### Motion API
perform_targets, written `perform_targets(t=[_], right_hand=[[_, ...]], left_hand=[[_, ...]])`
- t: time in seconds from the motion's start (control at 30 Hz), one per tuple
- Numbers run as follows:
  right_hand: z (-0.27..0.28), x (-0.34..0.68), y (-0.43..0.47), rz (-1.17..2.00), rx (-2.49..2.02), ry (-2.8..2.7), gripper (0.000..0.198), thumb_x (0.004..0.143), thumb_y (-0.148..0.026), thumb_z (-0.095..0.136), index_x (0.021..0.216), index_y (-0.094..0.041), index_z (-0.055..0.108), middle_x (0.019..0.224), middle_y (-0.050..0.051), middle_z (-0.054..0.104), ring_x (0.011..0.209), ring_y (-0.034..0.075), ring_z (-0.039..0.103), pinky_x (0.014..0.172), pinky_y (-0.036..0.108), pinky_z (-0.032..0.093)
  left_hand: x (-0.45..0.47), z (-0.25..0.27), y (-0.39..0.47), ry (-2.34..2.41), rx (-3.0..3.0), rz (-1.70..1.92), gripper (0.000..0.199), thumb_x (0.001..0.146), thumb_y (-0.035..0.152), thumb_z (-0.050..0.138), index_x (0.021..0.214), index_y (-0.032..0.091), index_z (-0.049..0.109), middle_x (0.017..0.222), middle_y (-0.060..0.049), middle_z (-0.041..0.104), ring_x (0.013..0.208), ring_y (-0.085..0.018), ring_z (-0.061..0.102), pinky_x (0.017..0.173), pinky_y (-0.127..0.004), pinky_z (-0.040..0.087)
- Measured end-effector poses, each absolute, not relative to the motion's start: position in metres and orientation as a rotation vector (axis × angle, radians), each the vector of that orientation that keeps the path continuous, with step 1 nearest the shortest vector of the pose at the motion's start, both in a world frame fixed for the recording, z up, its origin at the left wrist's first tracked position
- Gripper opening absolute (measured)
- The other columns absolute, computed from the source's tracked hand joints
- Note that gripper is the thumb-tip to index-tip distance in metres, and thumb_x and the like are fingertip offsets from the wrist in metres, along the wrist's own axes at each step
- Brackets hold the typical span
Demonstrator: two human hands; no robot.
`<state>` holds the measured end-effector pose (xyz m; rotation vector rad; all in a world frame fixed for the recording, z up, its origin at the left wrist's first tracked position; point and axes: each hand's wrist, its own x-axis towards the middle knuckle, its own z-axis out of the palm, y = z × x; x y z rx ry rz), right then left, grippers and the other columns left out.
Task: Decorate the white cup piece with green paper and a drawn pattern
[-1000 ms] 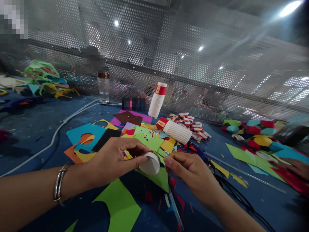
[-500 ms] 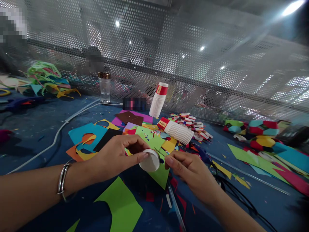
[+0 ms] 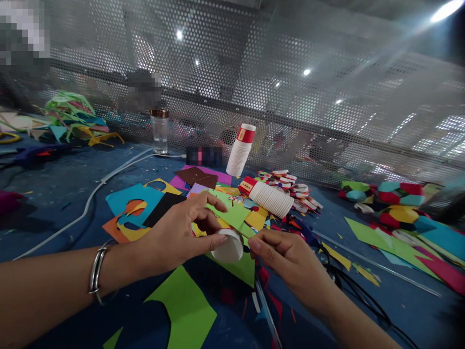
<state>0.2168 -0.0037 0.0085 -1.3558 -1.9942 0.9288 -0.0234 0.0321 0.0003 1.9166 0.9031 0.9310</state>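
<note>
Compared with half a second ago, the index finger of the left hand (image 3: 178, 230) has lifted off the small white round paper cup (image 3: 227, 247) and now arches above it, while the thumb stays on its rim. That probably leaves the cup under a lighter grip, its place hardly altered.

The left fingers stand partly spread: the thumb presses the cup from nine o'clock, the raised index finger is clear of it, and the others curl behind, where I cannot tell whether they touch it. At three o'clock the right hand (image 3: 286, 254) has thumb and index finger pinched together on a thin dark sliver (image 3: 245, 235) that points at the cup's edge; the view is too poor to say if it is a stick or a strip.

The cup sits between the hands, over a light green paper sheet (image 3: 241, 271) on the dark blue surface (image 3: 127, 315). From the cup, a cut bright green paper piece (image 3: 189, 305) lies at seven o'clock, a fallen stack of white ribbed paper cups (image 3: 271, 198) at one o'clock and a leaning red-topped cup stack (image 3: 239, 155) near twelve.
</note>
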Motion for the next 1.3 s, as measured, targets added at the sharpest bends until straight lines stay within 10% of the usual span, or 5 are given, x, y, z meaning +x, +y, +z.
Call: perform_targets(t=[0.5, 0.7, 1.3], right_hand=[[0.001, 0.22, 0.004, 0.672, -1.586, -1.969, 0.048, 0.098, -0.061, 0.045, 0.074, -0.02, 0.055, 0.067, -0.003, 0.047, 0.064, 0.014, 0.042, 0.058, 0.029, 0.03], [-0.003, 0.215, 0.003, 0.632, -1.704, -2.068, 0.042, 0.096, -0.055, 0.05, 0.073, -0.021, 0.053, 0.063, -0.002, 0.051, 0.058, 0.015, 0.044, 0.054, 0.03, 0.028], [-0.005, 0.193, -0.024, 0.516, -1.667, -2.382, 0.016, 0.089, -0.037, 0.064, 0.094, -0.022, 0.064, 0.087, 0.005, 0.071, 0.07, 0.021, 0.061, 0.059, 0.032, 0.037]], left_hand=[[-0.027, 0.005, 0.018, 0.94, 1.917, 1.327, 0.03, 0.081, 0.026, 0.076, 0.11, 0.025, 0.066, 0.125, -0.007, 0.065, 0.117, -0.026, 0.063, 0.093, -0.032, 0.051], [-0.027, 0.005, 0.028, 0.899, 1.573, 1.417, 0.048, 0.087, 0.032, 0.072, 0.127, 0.03, 0.045, 0.103, -0.001, 0.074, 0.091, -0.019, 0.07, 0.073, -0.028, 0.052], [-0.023, -0.003, 0.044, 0.797, 0.773, 0.927, 0.016, 0.091, 0.019, 0.06, 0.103, 0.015, 0.069, 0.094, -0.009, 0.076, 0.072, -0.012, 0.068, 0.064, -0.021, 0.051]])
